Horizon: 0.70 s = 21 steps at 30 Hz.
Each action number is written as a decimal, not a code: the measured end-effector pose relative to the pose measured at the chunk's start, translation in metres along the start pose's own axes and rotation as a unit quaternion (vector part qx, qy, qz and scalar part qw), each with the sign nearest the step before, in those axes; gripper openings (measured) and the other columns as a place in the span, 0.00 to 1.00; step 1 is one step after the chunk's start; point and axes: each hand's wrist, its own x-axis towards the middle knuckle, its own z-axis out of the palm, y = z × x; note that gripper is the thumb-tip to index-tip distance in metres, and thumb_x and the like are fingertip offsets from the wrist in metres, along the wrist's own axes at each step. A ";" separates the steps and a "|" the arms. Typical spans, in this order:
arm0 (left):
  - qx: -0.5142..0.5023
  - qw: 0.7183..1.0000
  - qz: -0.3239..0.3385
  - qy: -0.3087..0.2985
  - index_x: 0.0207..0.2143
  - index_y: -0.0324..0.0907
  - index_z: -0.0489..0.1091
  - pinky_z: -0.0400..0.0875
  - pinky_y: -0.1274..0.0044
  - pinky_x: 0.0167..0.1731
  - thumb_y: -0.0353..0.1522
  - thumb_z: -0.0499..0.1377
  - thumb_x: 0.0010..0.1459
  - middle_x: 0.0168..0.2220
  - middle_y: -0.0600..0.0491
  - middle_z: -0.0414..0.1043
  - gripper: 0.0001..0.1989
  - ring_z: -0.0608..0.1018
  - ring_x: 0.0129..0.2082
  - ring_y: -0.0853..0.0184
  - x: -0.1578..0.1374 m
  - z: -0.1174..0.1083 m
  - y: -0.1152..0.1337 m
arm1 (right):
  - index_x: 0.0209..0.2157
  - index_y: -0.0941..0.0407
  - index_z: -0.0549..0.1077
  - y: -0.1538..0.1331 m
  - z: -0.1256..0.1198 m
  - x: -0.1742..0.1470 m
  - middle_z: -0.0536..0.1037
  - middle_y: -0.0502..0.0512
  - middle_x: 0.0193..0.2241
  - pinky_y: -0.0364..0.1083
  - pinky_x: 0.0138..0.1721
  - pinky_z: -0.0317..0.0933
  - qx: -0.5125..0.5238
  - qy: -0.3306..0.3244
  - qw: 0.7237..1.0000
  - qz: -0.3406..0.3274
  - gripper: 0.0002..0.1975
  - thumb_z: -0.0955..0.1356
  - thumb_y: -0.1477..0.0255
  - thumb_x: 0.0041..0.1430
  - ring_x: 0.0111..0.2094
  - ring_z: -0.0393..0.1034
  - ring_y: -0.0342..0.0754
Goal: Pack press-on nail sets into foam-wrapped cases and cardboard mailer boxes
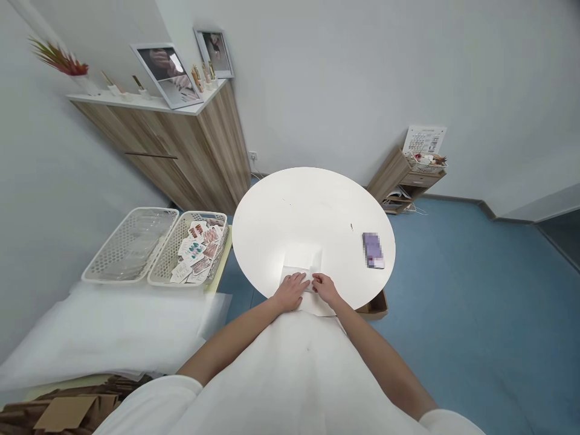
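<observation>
A thin, whitish, translucent wrapping sheet [302, 257] lies near the front edge of the round white table [308, 205]. It looks folded, and whether anything is inside it cannot be made out. My left hand [291, 292] rests on the sheet's left part, fingers stretched out and pressing it flat. At the sheet's right side, my right hand [324, 288] has its fingers curled together in a pinch at the edge.
A purple, blurred-out item [373, 250] lies on the table's right side. To the left stand a basket of nail-set cards [194, 249], a basket of clear plastic packs [131, 244] and a stack of white sheets [122, 326]. A cardboard box [378, 307] sits below the table.
</observation>
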 end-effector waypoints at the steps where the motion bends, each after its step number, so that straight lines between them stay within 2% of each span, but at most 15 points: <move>1: 0.007 1.000 -0.003 -0.006 0.56 0.45 0.52 0.51 0.65 0.51 0.28 0.53 0.48 0.58 0.46 0.50 0.30 0.54 0.56 0.55 -0.001 0.000 0.000 | 0.44 0.57 0.66 0.001 -0.002 0.000 0.72 0.54 0.34 0.45 0.37 0.61 -0.014 0.010 1.000 -0.008 0.17 0.60 0.73 0.51 0.34 0.68 0.45; 4: 0.004 1.000 -0.013 -0.013 0.54 0.46 0.53 0.52 0.65 0.50 0.28 0.53 0.47 0.59 0.46 0.49 0.30 0.54 0.56 0.54 -0.003 0.000 -0.001 | 0.51 0.54 0.61 0.000 -0.004 0.001 0.65 0.58 0.45 0.45 0.40 0.59 -0.116 0.022 0.992 -0.041 0.25 0.64 0.71 0.49 0.41 0.65 0.48; 6: -0.018 0.999 -0.027 -0.007 0.54 0.47 0.54 0.50 0.65 0.51 0.28 0.54 0.47 0.59 0.47 0.47 0.29 0.53 0.57 0.54 -0.007 0.001 -0.001 | 0.54 0.53 0.56 -0.002 -0.001 0.002 0.60 0.59 0.49 0.45 0.38 0.59 -0.210 -0.002 0.976 -0.053 0.30 0.65 0.69 0.49 0.41 0.65 0.49; 8: -0.055 0.994 -0.091 0.017 0.54 0.46 0.54 0.47 0.63 0.52 0.30 0.55 0.47 0.60 0.46 0.44 0.29 0.51 0.58 0.53 -0.012 0.003 -0.002 | 0.56 0.52 0.53 -0.005 0.004 0.003 0.57 0.59 0.49 0.45 0.37 0.59 -0.268 -0.027 0.962 -0.048 0.31 0.65 0.68 0.50 0.38 0.66 0.48; 9: -0.082 0.984 -0.151 0.035 0.54 0.46 0.52 0.47 0.62 0.52 0.32 0.55 0.47 0.60 0.45 0.42 0.30 0.50 0.58 0.52 -0.016 0.005 -0.003 | 0.56 0.52 0.53 -0.006 0.007 0.003 0.56 0.60 0.49 0.45 0.37 0.59 -0.281 -0.033 0.958 -0.046 0.31 0.65 0.68 0.50 0.38 0.66 0.48; 11: -0.154 0.939 -0.300 0.066 0.56 0.42 0.47 0.48 0.61 0.52 0.35 0.56 0.47 0.60 0.41 0.41 0.34 0.49 0.58 0.50 -0.024 0.010 -0.006 | 0.56 0.52 0.52 -0.007 0.011 0.002 0.55 0.60 0.49 0.45 0.37 0.59 -0.294 -0.039 0.954 -0.049 0.31 0.65 0.68 0.50 0.37 0.67 0.48; 13: -0.236 0.879 -0.404 0.090 0.57 0.37 0.43 0.52 0.64 0.51 0.37 0.56 0.47 0.58 0.38 0.44 0.38 0.51 0.58 0.51 -0.032 0.015 -0.012 | 0.56 0.52 0.51 -0.006 0.014 0.000 0.54 0.61 0.50 0.46 0.37 0.59 -0.297 -0.046 0.952 -0.058 0.31 0.65 0.67 0.51 0.36 0.67 0.48; 15: -0.310 0.839 -0.436 0.103 0.56 0.36 0.43 0.55 0.69 0.50 0.36 0.57 0.45 0.56 0.38 0.48 0.38 0.56 0.56 0.55 -0.037 0.018 -0.018 | 0.56 0.52 0.50 -0.005 0.018 -0.004 0.54 0.61 0.50 0.46 0.37 0.59 -0.295 -0.056 0.952 -0.065 0.32 0.64 0.68 0.51 0.35 0.67 0.47; 17: -0.370 0.811 -0.439 0.110 0.55 0.37 0.45 0.59 0.73 0.48 0.35 0.58 0.45 0.54 0.39 0.52 0.37 0.61 0.54 0.59 -0.039 0.020 -0.023 | 0.56 0.51 0.50 -0.005 0.023 -0.008 0.54 0.60 0.49 0.46 0.38 0.58 -0.289 -0.072 0.952 -0.076 0.32 0.65 0.68 0.50 0.35 0.66 0.47; 21: -0.454 0.743 -0.479 0.111 0.53 0.40 0.46 0.65 0.78 0.35 0.39 0.61 0.42 0.50 0.42 0.59 0.39 0.69 0.45 0.63 -0.038 0.017 -0.027 | 0.56 0.50 0.52 -0.003 0.031 -0.013 0.54 0.57 0.49 0.46 0.39 0.58 -0.269 -0.096 0.954 -0.093 0.34 0.66 0.67 0.48 0.37 0.65 0.46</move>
